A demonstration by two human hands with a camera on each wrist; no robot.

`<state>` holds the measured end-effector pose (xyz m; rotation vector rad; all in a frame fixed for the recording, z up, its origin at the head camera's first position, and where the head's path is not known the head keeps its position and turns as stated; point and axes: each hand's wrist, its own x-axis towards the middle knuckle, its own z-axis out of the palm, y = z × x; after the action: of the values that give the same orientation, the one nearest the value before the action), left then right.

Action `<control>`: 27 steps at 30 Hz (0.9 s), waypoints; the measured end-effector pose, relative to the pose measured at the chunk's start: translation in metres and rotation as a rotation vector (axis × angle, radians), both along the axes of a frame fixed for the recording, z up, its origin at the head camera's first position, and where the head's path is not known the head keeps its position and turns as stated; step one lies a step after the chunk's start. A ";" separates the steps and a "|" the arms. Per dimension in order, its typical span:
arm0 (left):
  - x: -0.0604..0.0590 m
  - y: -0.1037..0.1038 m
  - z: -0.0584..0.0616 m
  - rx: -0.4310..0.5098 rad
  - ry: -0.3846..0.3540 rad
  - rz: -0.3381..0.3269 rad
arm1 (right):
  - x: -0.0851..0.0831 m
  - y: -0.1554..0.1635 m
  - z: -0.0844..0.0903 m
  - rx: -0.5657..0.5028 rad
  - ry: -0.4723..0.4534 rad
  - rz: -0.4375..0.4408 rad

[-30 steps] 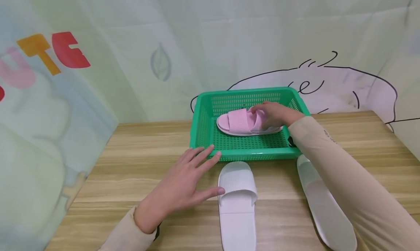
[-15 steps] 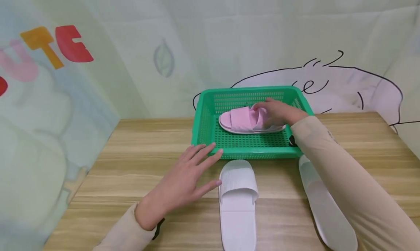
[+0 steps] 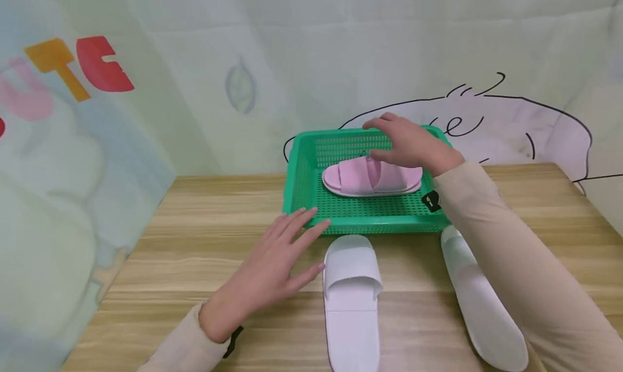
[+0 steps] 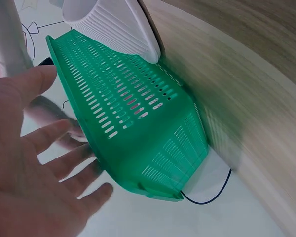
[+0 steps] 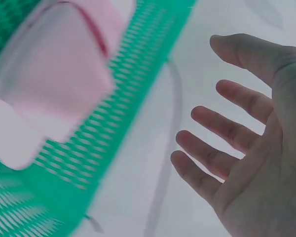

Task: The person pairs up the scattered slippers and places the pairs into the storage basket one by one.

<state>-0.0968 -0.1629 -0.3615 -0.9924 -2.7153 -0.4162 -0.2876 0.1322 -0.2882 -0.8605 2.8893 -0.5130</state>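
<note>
In the head view, two pink slippers [image 3: 355,176] lie in a green plastic basket [image 3: 370,224], their soles in line and their straps side by side. My right hand [image 3: 411,142] hovers over the basket's back right part, fingers spread and holding nothing; in the right wrist view the whole palm [image 5: 256,128] shows bare. At the basket's front left corner is my left hand [image 3: 270,264], its fingers straight and its fingertips right at the rim. The thumb reaches the edge of a white slipper [image 3: 352,301] in front of the basket.
A second white slipper [image 3: 479,301] lies to the right, partly under my right sleeve [image 3: 525,269]. The wooden table [image 3: 209,237] ends at a printed curtain [image 3: 302,64] behind the basket.
My right hand has let go of the pink slipper and risen up and back above the basket, with its fingers spreading. The left hand has stayed nearly in place.
</note>
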 end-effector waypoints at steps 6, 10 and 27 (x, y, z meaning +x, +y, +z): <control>0.005 -0.001 0.005 0.046 0.025 -0.065 | 0.026 -0.001 0.025 0.002 0.104 0.056; 0.008 -0.001 0.005 0.076 0.028 -0.116 | 0.039 0.002 0.030 -0.025 0.149 0.104; 0.016 0.004 -0.001 0.029 -0.138 -0.323 | 0.091 0.042 0.010 -0.031 0.266 0.119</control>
<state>-0.0807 -0.1592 -0.3621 -1.4509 -2.6589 -0.5976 -0.1964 0.1740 -0.2784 -1.1815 3.0436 -0.4652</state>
